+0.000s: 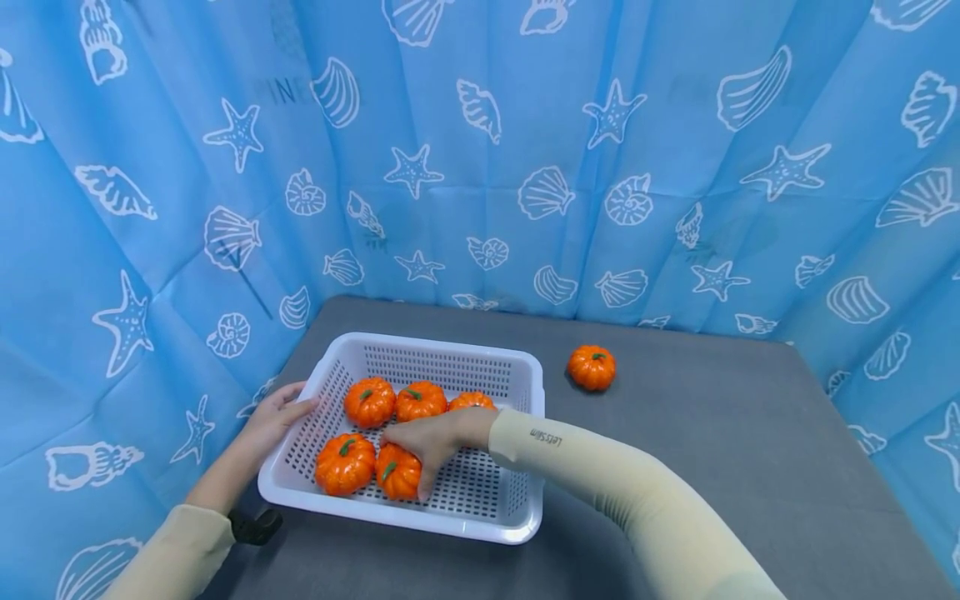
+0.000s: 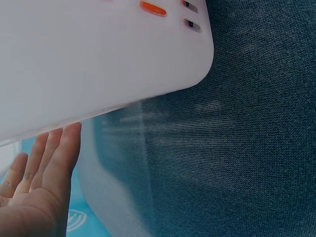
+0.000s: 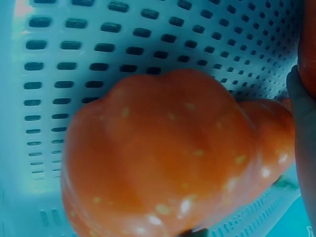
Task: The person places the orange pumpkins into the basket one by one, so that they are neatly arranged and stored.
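Note:
A white perforated plastic basket [image 1: 510, 533] stands on the dark table, with several small orange toy pumpkins inside. My right hand [image 1: 431, 437] reaches over the basket's right side and grips the front pumpkin [image 1: 397, 473], thumb on its near side. Left of that one is another pumpkin [image 1: 345, 464]. Behind the hand sits a row of pumpkins [image 1: 420, 402], the rightmost partly covered by my wrist. In the right wrist view a pumpkin [image 3: 158, 153] fills the middle, my hand [image 3: 306, 143] at the right edge. My left hand [image 1: 273, 419] holds the basket's left rim, fingertips hidden in the left wrist view.
Outside the basket, a lone pumpkin [image 1: 591, 367] rests on the table [image 1: 720, 467] to the right. A blue curtain [image 1: 480, 167] with white shell and starfish prints hangs behind and along both sides of the table.

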The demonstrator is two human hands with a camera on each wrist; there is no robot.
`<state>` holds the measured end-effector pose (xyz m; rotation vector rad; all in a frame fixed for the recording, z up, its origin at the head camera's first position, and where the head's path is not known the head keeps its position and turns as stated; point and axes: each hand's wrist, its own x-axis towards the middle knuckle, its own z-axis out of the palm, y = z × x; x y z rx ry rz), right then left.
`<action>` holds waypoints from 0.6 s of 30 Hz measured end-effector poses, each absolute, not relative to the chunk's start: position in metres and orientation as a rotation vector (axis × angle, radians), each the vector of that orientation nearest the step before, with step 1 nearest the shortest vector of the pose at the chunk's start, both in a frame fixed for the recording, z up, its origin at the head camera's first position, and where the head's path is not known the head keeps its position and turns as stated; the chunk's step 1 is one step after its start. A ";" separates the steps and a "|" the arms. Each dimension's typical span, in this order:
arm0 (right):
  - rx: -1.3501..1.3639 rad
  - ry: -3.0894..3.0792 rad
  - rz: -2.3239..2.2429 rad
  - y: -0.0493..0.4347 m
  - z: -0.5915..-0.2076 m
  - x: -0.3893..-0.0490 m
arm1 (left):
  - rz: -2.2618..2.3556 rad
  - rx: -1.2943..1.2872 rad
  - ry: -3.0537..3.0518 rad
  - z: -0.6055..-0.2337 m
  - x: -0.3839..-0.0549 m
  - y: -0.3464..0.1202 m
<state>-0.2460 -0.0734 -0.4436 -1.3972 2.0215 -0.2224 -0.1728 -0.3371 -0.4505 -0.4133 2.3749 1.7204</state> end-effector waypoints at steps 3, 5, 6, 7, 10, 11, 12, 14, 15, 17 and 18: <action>-1.380 2.012 -0.244 -0.073 -0.446 -0.246 | 1.731 -0.414 2.365 -0.451 -0.172 -0.337; -1.362 2.004 -0.260 -0.072 -0.446 -0.247 | 1.735 -0.412 2.361 -0.450 -0.171 -0.337; -1.356 2.001 -0.266 -0.072 -0.447 -0.247 | 1.737 -0.410 2.361 -0.450 -0.171 -0.337; -1.349 1.998 -0.271 -0.072 -0.447 -0.248 | 1.737 -0.405 2.362 -0.450 -0.171 -0.337; -1.332 1.989 -0.284 -0.071 -0.448 -0.248 | 1.738 -0.392 2.365 -0.450 -0.172 -0.337; -1.327 1.987 -0.286 -0.071 -0.448 -0.248 | 1.740 -0.390 2.364 -0.449 -0.172 -0.337; -1.320 1.985 -0.288 -0.071 -0.448 -0.249 | 1.740 -0.391 2.364 -0.449 -0.172 -0.337; -1.308 1.976 -0.287 -0.071 -0.449 -0.249 | 1.737 -0.392 2.363 -0.450 -0.172 -0.337; -1.301 1.971 -0.284 -0.071 -0.449 -0.250 | 1.731 -0.379 2.367 -0.449 -0.172 -0.337; -1.295 1.968 -0.269 -0.072 -0.451 -0.251 | 1.732 -0.384 2.366 -0.450 -0.172 -0.337; -1.295 1.969 -0.256 -0.073 -0.453 -0.252 | 1.731 -0.385 2.368 -0.450 -0.173 -0.337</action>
